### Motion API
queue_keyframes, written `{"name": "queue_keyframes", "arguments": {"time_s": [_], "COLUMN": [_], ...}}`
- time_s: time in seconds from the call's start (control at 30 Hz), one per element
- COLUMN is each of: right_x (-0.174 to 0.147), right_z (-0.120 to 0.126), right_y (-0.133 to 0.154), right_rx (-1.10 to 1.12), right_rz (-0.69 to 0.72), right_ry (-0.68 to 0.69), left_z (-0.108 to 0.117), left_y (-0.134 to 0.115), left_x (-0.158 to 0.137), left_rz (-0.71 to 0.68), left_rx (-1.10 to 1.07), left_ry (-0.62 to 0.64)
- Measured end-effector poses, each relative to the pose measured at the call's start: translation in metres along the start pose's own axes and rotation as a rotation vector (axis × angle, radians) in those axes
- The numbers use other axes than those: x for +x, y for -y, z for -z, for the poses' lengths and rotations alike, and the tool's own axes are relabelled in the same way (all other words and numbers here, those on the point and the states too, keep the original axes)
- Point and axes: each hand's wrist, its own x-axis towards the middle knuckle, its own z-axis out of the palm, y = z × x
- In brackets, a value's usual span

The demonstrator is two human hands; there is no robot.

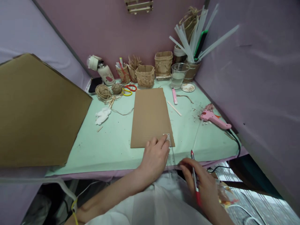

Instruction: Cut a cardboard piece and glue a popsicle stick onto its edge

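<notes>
A rectangular piece of brown cardboard (150,117) lies flat on the green-covered table. My left hand (154,156) is over its lower right corner, with the fingertips on a clear ruler (172,153). That ruler reaches from the cardboard past the table's front edge towards me. My right hand (201,179) is just off the front edge, to the right of the ruler, and holds a red and silver pen (194,176) that points up and away. Its thumb and forefinger come close together near the ruler; whether they touch it I cannot tell.
A large cardboard sheet (42,115) stands at the left. A pink glue gun (214,119) with a cord lies at the right. Twine (103,92), scissors (128,89), a pink cutter (174,96), woven baskets (144,78) and a cup of water (177,79) are towards the back.
</notes>
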Motion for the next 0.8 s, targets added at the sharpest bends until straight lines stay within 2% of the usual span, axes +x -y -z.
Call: {"name": "queue_keyframes", "arguments": {"time_s": [0.13,0.3,0.37,0.5,0.63,0.8], "right_x": [-0.016,-0.017,-0.012,0.002,0.009,0.007], "right_z": [-0.013,-0.039,-0.050,-0.067,-0.076,-0.079], "right_y": [0.009,0.023,0.032,0.050,0.061,0.063], "right_rx": [0.122,0.451,0.506,0.546,0.502,0.467], "right_rz": [-0.182,-0.386,-0.373,-0.262,-0.176,-0.198], "right_ry": [0.127,0.255,0.322,0.453,0.455,0.463], "left_z": [0.004,0.009,0.011,0.014,0.017,0.016], "left_y": [0.002,0.022,0.037,0.065,0.082,0.087], "left_x": [-0.002,-0.019,-0.030,-0.046,-0.049,-0.047], "left_rz": [-0.001,0.033,0.066,0.136,0.134,0.102], "left_rx": [-0.027,-0.110,-0.126,-0.111,-0.098,-0.111], "left_ry": [0.002,0.007,-0.017,-0.075,-0.071,-0.069]}}
